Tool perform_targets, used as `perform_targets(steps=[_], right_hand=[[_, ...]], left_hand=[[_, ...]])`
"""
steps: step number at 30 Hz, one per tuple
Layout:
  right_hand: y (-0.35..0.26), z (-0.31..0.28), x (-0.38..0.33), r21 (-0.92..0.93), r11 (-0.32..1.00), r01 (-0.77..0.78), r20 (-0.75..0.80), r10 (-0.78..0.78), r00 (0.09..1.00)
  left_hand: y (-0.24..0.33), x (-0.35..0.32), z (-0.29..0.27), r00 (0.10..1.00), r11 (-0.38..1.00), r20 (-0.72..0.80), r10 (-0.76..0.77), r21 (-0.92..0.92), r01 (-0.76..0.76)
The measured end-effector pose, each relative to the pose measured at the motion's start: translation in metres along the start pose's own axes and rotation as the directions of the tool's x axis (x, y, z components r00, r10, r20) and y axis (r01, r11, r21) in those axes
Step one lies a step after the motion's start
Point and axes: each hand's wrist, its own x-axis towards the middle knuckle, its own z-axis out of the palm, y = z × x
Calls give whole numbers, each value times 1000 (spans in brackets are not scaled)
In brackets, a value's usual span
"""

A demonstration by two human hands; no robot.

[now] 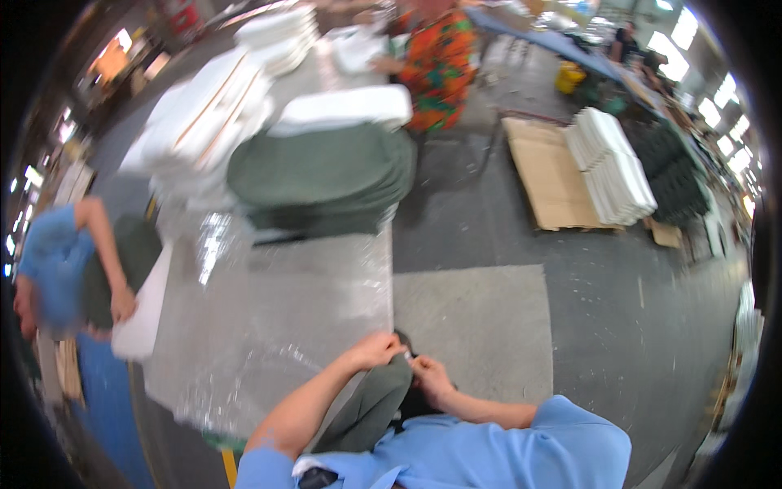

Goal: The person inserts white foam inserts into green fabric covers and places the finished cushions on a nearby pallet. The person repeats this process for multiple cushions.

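Observation:
A dark green padded fabric piece (362, 407), like a cushion, is held close against my body at the table's near right corner. My left hand (379, 349) is closed on its upper edge. Just to the right, my right hand (432, 379) pinches the same edge, its fingertips almost meeting the left ones. A small whitish bit shows between the fingertips, too small to name. Beyond my hands, a stack of dark green cushions (318, 175) lies on the plastic-covered table (277, 301).
White padded pieces (204, 106) are piled at the table's far left. A co-worker in blue (57, 253) handles a green and white piece at left; another in a patterned shirt (440, 69) stands beyond. Cardboard (542, 175) and white stacked pieces (611, 167) rest at right.

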Motion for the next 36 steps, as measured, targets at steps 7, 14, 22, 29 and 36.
perform_targets(steps=[7,14,22,29,36], right_hand=[[11,11,-3,389,920,-49,-25,64,998],[3,24,10,536,815,-219,74,212,974],[-8,32,34,582,770,-264,83,267,960],[2,31,56,478,839,-259,-69,330,941],[23,32,84,359,891,-277,-120,339,933]], left_hand=[[45,16,-15,961,986,249,-124,138,91],[27,14,-6,988,980,150,29,192,-57],[32,16,-5,965,990,245,-94,129,63],[1,28,15,996,996,94,-11,93,2],[-14,39,15,982,966,114,-153,227,124]])
